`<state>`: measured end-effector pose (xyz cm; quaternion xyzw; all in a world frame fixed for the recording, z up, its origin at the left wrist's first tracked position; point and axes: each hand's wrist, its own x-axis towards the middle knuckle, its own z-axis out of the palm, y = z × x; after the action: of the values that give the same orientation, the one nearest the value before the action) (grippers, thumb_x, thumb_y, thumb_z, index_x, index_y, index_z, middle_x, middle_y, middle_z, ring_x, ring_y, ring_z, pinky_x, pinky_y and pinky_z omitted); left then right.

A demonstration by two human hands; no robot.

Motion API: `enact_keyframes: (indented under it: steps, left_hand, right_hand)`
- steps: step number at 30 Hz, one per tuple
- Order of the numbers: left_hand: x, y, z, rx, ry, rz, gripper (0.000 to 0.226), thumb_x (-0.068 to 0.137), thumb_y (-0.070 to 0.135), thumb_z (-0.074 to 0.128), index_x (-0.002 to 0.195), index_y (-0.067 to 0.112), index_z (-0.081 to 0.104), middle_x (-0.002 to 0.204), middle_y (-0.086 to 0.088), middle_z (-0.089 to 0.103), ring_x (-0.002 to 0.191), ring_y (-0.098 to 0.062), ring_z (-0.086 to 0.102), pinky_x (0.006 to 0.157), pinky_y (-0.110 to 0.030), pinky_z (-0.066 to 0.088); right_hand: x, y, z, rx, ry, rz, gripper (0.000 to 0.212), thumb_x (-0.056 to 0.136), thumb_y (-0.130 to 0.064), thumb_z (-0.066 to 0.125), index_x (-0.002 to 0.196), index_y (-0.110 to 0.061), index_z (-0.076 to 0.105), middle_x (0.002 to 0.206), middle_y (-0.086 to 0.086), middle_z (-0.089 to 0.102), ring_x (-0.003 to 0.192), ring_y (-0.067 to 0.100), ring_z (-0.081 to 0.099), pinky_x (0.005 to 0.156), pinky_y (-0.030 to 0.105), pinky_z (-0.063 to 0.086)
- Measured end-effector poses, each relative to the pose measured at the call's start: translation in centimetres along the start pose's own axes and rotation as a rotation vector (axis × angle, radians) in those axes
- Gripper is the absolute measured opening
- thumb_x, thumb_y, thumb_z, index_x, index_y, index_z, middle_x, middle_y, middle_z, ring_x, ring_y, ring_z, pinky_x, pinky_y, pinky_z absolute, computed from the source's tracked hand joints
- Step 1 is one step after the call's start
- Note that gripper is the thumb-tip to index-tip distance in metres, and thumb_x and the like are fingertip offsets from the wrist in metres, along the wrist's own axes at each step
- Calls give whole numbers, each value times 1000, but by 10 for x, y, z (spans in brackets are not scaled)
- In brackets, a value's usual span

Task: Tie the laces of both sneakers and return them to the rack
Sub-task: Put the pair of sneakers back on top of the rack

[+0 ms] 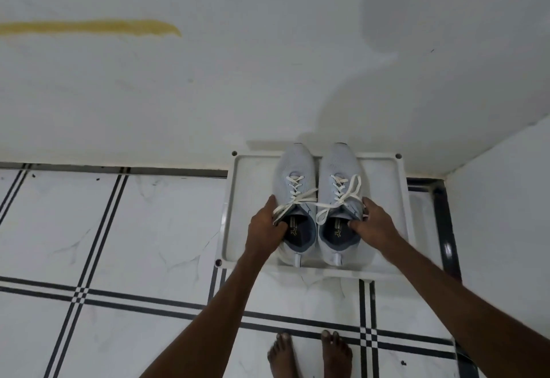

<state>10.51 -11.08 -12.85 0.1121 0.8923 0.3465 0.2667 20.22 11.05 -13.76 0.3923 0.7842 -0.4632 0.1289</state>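
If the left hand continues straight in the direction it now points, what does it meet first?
The left hand already grips the left sneaker at its collar; going on, it would probably meet that sneaker's laces.

free: tiled floor [134, 229] left of rack [230, 214] | blocked: wall [208, 95] behind, side wall [506, 214] right | 2 sneakers [294, 175] fill rack centre

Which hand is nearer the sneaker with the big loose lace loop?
Right. The right hand grips the collar of that sneaker; the left hand holds the other sneaker beside it.
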Motion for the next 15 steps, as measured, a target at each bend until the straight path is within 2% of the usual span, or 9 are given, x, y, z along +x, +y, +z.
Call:
enact_keyframes:
  steps: [3, 7, 10, 15]
  left_hand:
    - [9, -21, 20, -1, 4, -7, 51, 73, 17, 53, 124, 15, 50, 90, -9, 68, 82, -31, 63, 75, -40, 54]
    - [9, -37, 31, -31, 9, -72, 65, 83, 8, 60, 145, 12, 40, 116, -13, 67, 103, -30, 63, 90, -35, 50]
    - [12, -40, 33, -14, -8, -88, 67, 86, 12, 59, 149, 12, 35, 127, -15, 63, 114, -32, 59, 96, -37, 47]
    - [9, -34, 28, 8, -81, -119, 68, 87, 26, 64, 146, 12, 34, 126, -16, 61, 116, -35, 57, 95, -39, 47]
  right_hand:
    - [12, 20, 12, -1, -11, 24, 44, 80, -5, 70, 122, -5, 56, 112, 16, 67, 101, 33, 63, 88, 40, 50]
    - [13, 35, 23, -22, -11, 38, 53, 82, -5, 69, 132, -7, 53, 119, 15, 64, 109, 33, 61, 91, 36, 47]
    - [15, 36, 26, -19, -17, 48, 57, 82, -7, 71, 135, -7, 50, 124, 16, 63, 112, 33, 60, 95, 37, 46]
    - [6, 26, 18, -52, -96, 87, 68, 82, -22, 75, 140, -11, 42, 135, 14, 58, 121, 33, 56, 101, 40, 44]
